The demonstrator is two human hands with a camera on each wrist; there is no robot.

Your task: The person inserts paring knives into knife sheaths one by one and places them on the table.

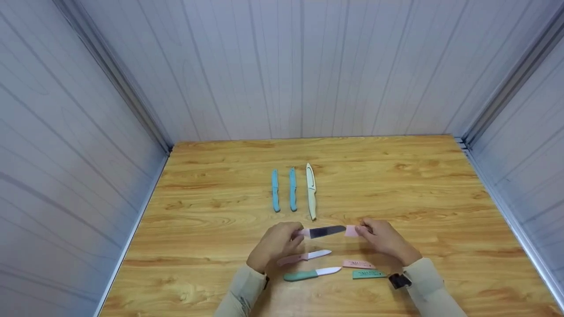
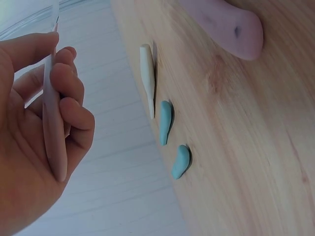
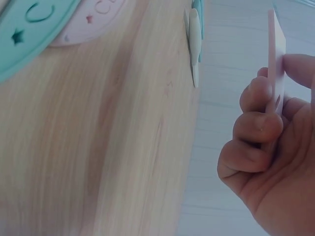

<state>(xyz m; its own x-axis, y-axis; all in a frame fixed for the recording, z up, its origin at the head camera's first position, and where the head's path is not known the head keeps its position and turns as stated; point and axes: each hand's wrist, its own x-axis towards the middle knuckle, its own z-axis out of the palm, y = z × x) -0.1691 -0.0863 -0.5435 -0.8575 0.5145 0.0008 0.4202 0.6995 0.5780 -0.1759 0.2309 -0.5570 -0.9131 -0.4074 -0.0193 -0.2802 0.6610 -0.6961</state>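
My left hand (image 1: pixel 276 242) grips the pink handle (image 2: pixel 54 128) of a knife whose dark-looking blade (image 1: pixel 327 231) points right. My right hand (image 1: pixel 384 237) pinches a pink sheath (image 1: pixel 351 231) between thumb and fingers, also seen upright as a thin pink sheath (image 3: pixel 276 64) in the right wrist view. The blade's tip is at the sheath's left end; whether it is inside cannot be told. Below the hands lie a pink-handled knife (image 1: pixel 293 259) and a green-handled knife (image 1: pixel 301 276), both with bare white blades, beside a pink sheath (image 1: pixel 359 264) and a green sheath (image 1: pixel 369 274).
Farther back on the wooden table (image 1: pixel 211 176), two blue knives (image 1: pixel 275 190) and a cream knife (image 1: pixel 312 200) lie side by side, handles toward me. Pale panel walls (image 1: pixel 282 66) stand behind and on both sides of the table.
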